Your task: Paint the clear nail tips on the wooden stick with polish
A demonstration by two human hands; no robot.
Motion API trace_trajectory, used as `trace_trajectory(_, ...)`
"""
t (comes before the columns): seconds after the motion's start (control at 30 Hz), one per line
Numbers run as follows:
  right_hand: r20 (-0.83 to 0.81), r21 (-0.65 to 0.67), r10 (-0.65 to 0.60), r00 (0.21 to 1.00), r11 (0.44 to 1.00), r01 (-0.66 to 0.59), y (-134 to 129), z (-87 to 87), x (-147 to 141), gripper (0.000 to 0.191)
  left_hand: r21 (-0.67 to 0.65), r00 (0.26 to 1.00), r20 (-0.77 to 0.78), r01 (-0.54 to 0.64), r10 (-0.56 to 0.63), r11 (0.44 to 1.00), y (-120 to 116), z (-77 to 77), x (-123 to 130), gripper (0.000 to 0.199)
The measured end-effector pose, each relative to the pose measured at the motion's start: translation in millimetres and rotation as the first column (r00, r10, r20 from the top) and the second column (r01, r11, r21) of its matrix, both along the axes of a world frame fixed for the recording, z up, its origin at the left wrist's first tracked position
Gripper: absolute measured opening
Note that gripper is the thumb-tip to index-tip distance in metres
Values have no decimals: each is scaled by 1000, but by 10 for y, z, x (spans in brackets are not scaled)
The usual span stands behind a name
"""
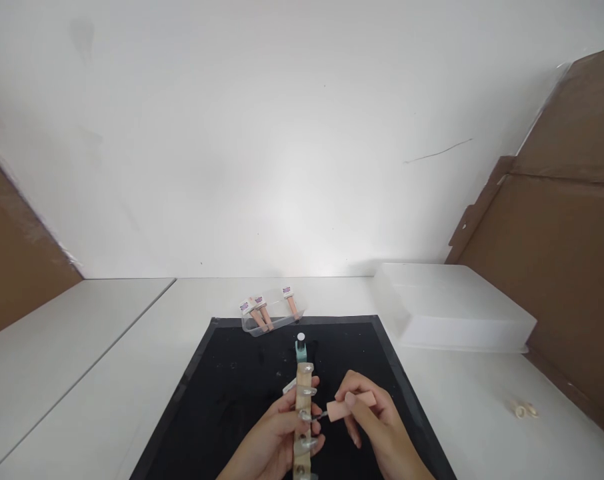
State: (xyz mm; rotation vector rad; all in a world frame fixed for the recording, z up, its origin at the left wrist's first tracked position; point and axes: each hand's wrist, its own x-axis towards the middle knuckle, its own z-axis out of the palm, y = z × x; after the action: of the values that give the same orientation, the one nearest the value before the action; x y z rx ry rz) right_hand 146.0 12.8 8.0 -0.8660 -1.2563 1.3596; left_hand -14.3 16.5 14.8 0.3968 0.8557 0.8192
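Note:
In the head view, my left hand (277, 433) is wrapped around a pale wooden strip (304, 380) that points away from me. Several clear false nails (307, 391) sit along it, jutting out to the right. A teal piece (301, 350) with a round white top is at the strip's far end. My right hand (375, 420) pinches the pink handle of a nail polish brush (339, 410). The dark brush tip meets one of the nails near the middle of the strip, beside my left fingers. Partly hidden behind my left hand is a small white-labelled item (289, 386).
A black mat (222, 387) lies under my hands on the white table (107, 373). At its far edge is a clear tray (282, 323) with 3 pink-handled, labelled items (258, 317). To the right are a white plastic box (462, 307), small cream rings (525, 409) and cardboard (557, 267).

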Motion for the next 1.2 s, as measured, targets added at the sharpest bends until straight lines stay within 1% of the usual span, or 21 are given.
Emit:
trace_trajectory(0.1, 49, 43, -15, 999, 999, 13, -15, 26, -4, 28, -3, 1000, 8, 16, -16, 1000, 3, 1, -3, 50)
trace_trajectory(0.17, 128, 146, -50, 990, 989, 31, -33, 59, -8, 25, -2, 999, 20, 25, -25, 1000, 2, 3, -3, 49)
trace_trajectory(0.23, 221, 291, -112, 969, 956, 44, -51, 95, -15, 20, 6, 999, 29, 26, -26, 1000, -1, 2, -3, 48)
trace_trajectory(0.3, 285, 406, -165, 944, 913, 37, -65, 116, -23, 16, 20, 999, 43, 25, -26, 999, -3, -8, -3, 45)
trace_trajectory(0.4, 334, 496, -184, 925, 868, -7, -75, 103, -27, 10, 32, 998, 61, 30, -32, 999, -4, -35, -11, 40)
trace_trajectory(0.5, 358, 561, -198, 912, 827, -41, -71, 69, -19, 13, 35, 997, 59, 44, -46, 998, -5, -52, -20, 36)
trace_trajectory(0.6, 363, 597, -215, 907, 801, -49, -62, 68, -14, 16, 43, 996, 65, 56, -59, 997, -10, -47, -22, 33)
trace_trajectory(0.8, 403, 621, -259, 878, 782, -55, -62, 106, -18, 16, 67, 993, 99, 59, -66, 996, -22, -12, -17, 30)
trace_trajectory(0.9, 395, 653, -285, 873, 756, -48, -65, 110, -12, 17, 69, 991, 108, 70, -77, 995, -20, 8, -19, 30)
trace_trajectory(1.03, 318, 698, -321, 892, 716, 9, -72, 121, 5, 19, 94, 988, 98, 114, -123, 989, -17, 23, -22, 25)
trace_trajectory(1.1, 276, 695, -327, 904, 717, 48, -83, 121, 15, 20, 113, 985, 91, 135, -146, 984, -15, 22, -23, 21)
trace_trajectory(1.2, 206, 670, -335, 920, 733, 117, -99, 107, 30, 18, 134, 982, 89, 152, -165, 979, -16, 18, -26, 15)
